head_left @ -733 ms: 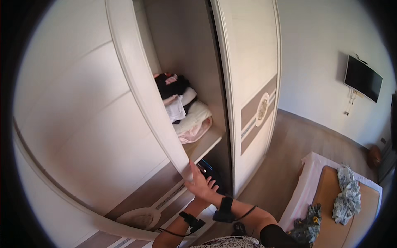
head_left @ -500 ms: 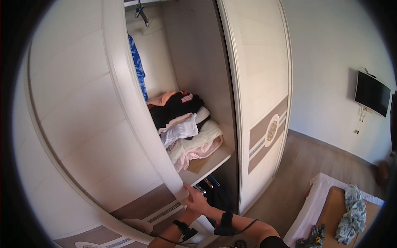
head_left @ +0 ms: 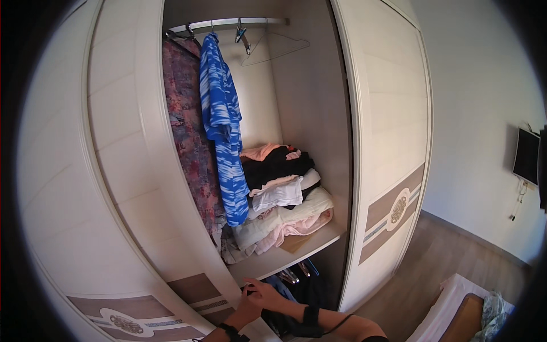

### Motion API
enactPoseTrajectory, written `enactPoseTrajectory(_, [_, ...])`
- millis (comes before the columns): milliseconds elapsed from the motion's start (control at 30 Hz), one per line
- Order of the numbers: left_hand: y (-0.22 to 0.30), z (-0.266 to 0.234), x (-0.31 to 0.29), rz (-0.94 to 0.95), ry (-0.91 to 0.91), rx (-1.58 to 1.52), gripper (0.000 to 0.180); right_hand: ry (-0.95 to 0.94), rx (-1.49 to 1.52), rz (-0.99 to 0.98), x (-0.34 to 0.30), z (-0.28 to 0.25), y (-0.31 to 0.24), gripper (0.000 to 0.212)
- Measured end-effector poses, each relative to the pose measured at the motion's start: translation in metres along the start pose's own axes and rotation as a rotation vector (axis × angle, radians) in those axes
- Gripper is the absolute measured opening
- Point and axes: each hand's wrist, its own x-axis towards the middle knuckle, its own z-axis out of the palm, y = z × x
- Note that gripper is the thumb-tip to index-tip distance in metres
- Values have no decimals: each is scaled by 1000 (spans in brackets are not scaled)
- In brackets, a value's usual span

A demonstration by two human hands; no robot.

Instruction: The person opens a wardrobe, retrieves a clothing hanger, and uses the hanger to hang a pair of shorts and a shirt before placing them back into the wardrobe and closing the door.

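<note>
Low at the centre, my right hand point(head_left: 264, 294) is beside the edge of a cream sliding wardrobe door point(head_left: 196, 228), its fingers apart and loosely bent. I cannot tell if they touch the door. My left hand point(head_left: 246, 309) is close against it, its fingers mostly hidden. Just beyond my hands is a wardrobe shelf point(head_left: 319, 242) carrying a stack of folded clothes point(head_left: 285, 194), with black, white, cream and pink pieces. A blue and white patterned garment point(head_left: 222, 119) hangs from the rail point(head_left: 228, 24) beside a dark reddish patterned garment point(head_left: 185, 102).
A bare wire hanger point(head_left: 285, 48) and a clip hanger point(head_left: 243, 41) hang on the rail. Under the shelf are clip hangers point(head_left: 290, 276) with dark clothing. Another door point(head_left: 393, 114) stands at the right. A bed corner point(head_left: 436, 313) and a wall-mounted screen point(head_left: 527, 155) lie further right.
The door edge has moved left, widening the opening; the hanging garments and rail now show more. My hands have moved slightly left and down in the view, which has shifted too.
</note>
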Motion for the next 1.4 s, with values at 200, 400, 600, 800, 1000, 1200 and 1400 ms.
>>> enactPoseTrajectory(200, [-1,-36,-14,-86,-479,450,26,97,-186,30,19,-64,-35,48])
enactPoseTrajectory(400, [19,-65,-23,-305,-491,414,27,127,74,147,28,-155,-53,48])
enactPoseTrajectory(600, [50,-75,-42,-224,-516,98,37,310,-181,190,39,-244,-135,41])
enactPoseTrajectory(800, [63,-96,-50,-106,-609,-590,37,473,-167,86,62,-305,-222,40])
enactPoseTrajectory(1000, [43,-114,-37,-79,-507,-814,33,570,-307,-15,120,-320,-316,40])
enactPoseTrajectory(1200, [45,-135,24,-56,-563,-1024,35,557,-334,-97,196,-310,-378,45])
enactPoseTrajectory(1400, [30,-134,85,-95,-417,-1286,51,500,-414,-183,249,-336,-393,51])
